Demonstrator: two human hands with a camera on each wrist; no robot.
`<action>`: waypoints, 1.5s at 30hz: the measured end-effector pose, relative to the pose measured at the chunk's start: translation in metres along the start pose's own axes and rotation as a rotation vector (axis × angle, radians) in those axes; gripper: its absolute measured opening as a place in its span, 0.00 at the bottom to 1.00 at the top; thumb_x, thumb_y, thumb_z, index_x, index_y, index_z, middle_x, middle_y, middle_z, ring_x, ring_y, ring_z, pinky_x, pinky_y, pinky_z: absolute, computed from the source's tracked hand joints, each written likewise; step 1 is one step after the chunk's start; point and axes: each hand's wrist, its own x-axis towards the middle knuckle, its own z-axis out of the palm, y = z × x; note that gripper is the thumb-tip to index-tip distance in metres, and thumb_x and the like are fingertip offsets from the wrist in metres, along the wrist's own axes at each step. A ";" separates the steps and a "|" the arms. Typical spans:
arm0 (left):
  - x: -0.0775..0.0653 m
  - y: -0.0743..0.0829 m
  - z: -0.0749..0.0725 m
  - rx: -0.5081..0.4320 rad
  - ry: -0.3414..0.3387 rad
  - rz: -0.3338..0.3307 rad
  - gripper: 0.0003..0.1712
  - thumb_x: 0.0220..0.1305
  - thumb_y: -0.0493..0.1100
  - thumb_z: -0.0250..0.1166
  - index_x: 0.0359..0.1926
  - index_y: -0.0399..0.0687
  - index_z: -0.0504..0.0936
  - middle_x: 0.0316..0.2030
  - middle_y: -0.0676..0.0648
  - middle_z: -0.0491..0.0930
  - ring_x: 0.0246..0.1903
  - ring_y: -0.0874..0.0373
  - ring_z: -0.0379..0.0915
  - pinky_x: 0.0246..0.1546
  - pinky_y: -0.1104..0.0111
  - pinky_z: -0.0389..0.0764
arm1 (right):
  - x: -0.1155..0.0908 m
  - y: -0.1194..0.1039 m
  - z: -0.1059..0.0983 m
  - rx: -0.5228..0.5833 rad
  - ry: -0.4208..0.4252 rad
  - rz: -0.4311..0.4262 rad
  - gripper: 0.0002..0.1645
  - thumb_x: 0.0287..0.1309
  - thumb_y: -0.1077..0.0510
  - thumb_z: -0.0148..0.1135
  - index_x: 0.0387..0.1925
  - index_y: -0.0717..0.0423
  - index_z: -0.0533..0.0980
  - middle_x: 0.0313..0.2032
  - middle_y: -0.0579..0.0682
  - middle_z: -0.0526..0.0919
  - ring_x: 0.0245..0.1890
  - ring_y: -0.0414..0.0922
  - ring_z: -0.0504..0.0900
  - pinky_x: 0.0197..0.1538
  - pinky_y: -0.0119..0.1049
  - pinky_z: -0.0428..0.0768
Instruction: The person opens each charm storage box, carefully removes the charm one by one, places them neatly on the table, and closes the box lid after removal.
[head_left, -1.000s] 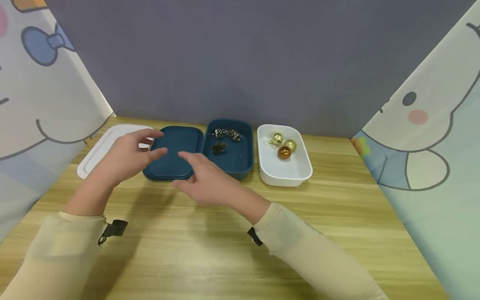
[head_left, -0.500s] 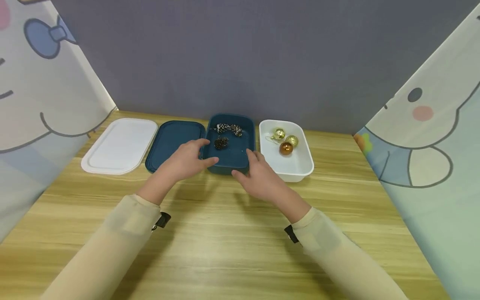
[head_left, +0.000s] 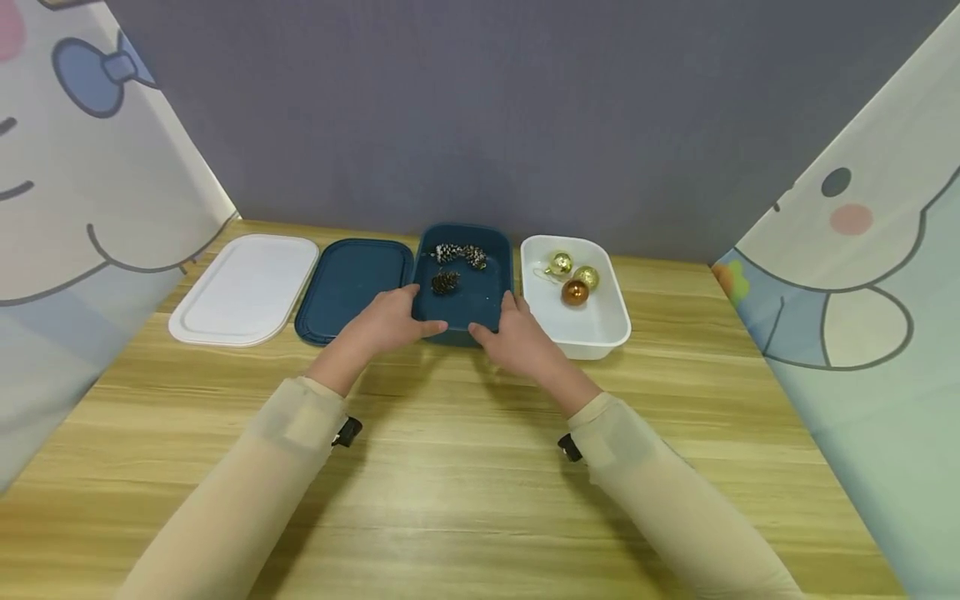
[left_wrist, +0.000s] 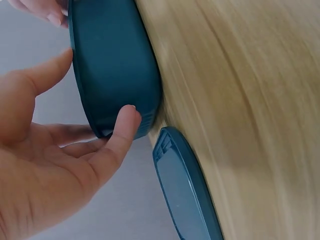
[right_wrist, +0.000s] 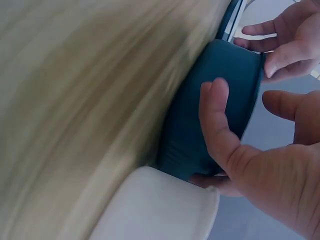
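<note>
A dark blue plastic box (head_left: pixel 471 304) stands against the back wall, with pine cones (head_left: pixel 446 282) inside. My left hand (head_left: pixel 392 322) holds its front left corner, thumb at the front rim and fingers round the side. At the front right corner my right hand (head_left: pixel 517 340) holds it likewise. In the left wrist view the thumb tip meets the rim, and one finger lies on the box wall (left_wrist: pixel 112 60). The right wrist view shows a finger across the box's front (right_wrist: pixel 187 115), and other fingers partly hidden between this box and the white one.
Right beside it is a white box (head_left: pixel 562 329) holding a copper bauble (head_left: pixel 575 292) and two gold baubles (head_left: pixel 587 277). To the left lie a dark blue lid (head_left: pixel 348 287) and a white lid (head_left: pixel 243 287) on the wooden table (head_left: pixel 450 483). A grey panel (head_left: pixel 450 108) rises behind.
Both hands have moved right from over the dark blue lid to the dark blue box and closed in on its front corners. Lids, pine cones and baubles keep their places.
</note>
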 end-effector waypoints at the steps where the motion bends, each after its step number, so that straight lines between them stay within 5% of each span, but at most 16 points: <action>1: 0.001 -0.001 0.000 -0.002 -0.001 -0.003 0.57 0.75 0.61 0.66 0.85 0.35 0.46 0.82 0.30 0.53 0.82 0.32 0.50 0.77 0.38 0.66 | 0.002 0.000 0.001 0.020 -0.006 0.012 0.60 0.79 0.36 0.54 0.84 0.68 0.33 0.84 0.70 0.34 0.86 0.63 0.44 0.84 0.58 0.59; 5: 0.001 -0.002 0.000 -0.023 0.003 -0.008 0.58 0.75 0.62 0.66 0.85 0.37 0.46 0.83 0.31 0.52 0.82 0.32 0.48 0.77 0.37 0.64 | 0.006 0.001 0.005 0.090 -0.025 0.041 0.62 0.80 0.37 0.52 0.83 0.65 0.26 0.84 0.71 0.33 0.85 0.61 0.49 0.83 0.57 0.61; 8: 0.001 -0.005 -0.001 -0.046 0.009 -0.007 0.58 0.74 0.61 0.67 0.86 0.38 0.45 0.83 0.31 0.52 0.82 0.32 0.48 0.77 0.37 0.64 | 0.008 0.001 0.007 0.116 -0.025 0.061 0.63 0.80 0.36 0.53 0.83 0.63 0.24 0.84 0.70 0.34 0.81 0.59 0.63 0.81 0.55 0.65; 14: 0.001 -0.007 -0.004 -0.055 0.006 -0.004 0.58 0.74 0.60 0.67 0.86 0.39 0.44 0.84 0.31 0.50 0.82 0.31 0.47 0.78 0.36 0.63 | 0.012 -0.001 0.006 0.138 -0.020 0.069 0.65 0.78 0.36 0.56 0.83 0.64 0.25 0.83 0.72 0.46 0.44 0.51 0.90 0.83 0.53 0.62; 19: 0.010 -0.001 -0.015 -0.004 0.006 0.022 0.55 0.76 0.61 0.64 0.86 0.42 0.44 0.84 0.32 0.51 0.82 0.31 0.50 0.78 0.35 0.62 | 0.012 -0.001 0.004 0.148 -0.009 0.094 0.65 0.78 0.36 0.58 0.84 0.63 0.27 0.82 0.71 0.49 0.40 0.51 0.92 0.81 0.52 0.66; 25: 0.038 0.004 -0.037 0.107 0.066 0.121 0.43 0.77 0.56 0.65 0.83 0.44 0.60 0.83 0.34 0.54 0.83 0.33 0.46 0.79 0.36 0.59 | 0.010 0.001 0.003 0.174 0.000 0.094 0.65 0.78 0.36 0.58 0.84 0.62 0.26 0.71 0.70 0.65 0.29 0.49 0.91 0.79 0.52 0.68; 33: 0.071 -0.003 -0.057 0.221 0.063 0.211 0.33 0.76 0.49 0.68 0.75 0.43 0.73 0.81 0.35 0.58 0.82 0.33 0.50 0.80 0.38 0.60 | 0.010 0.004 0.007 0.188 0.006 0.078 0.65 0.77 0.36 0.58 0.85 0.61 0.27 0.83 0.71 0.45 0.28 0.48 0.91 0.81 0.50 0.67; 39: 0.083 0.024 -0.065 0.322 0.000 0.228 0.31 0.75 0.48 0.69 0.74 0.46 0.75 0.77 0.40 0.69 0.79 0.38 0.58 0.76 0.43 0.69 | 0.010 0.006 0.007 0.179 0.013 0.100 0.64 0.77 0.34 0.57 0.85 0.58 0.27 0.84 0.68 0.43 0.28 0.46 0.91 0.81 0.51 0.66; 45: 0.090 0.047 -0.065 0.410 -0.088 0.241 0.31 0.75 0.48 0.69 0.74 0.46 0.75 0.76 0.41 0.69 0.77 0.40 0.62 0.73 0.45 0.73 | 0.010 0.007 0.009 0.174 0.016 0.087 0.64 0.77 0.34 0.57 0.85 0.59 0.27 0.84 0.68 0.42 0.27 0.45 0.90 0.82 0.51 0.64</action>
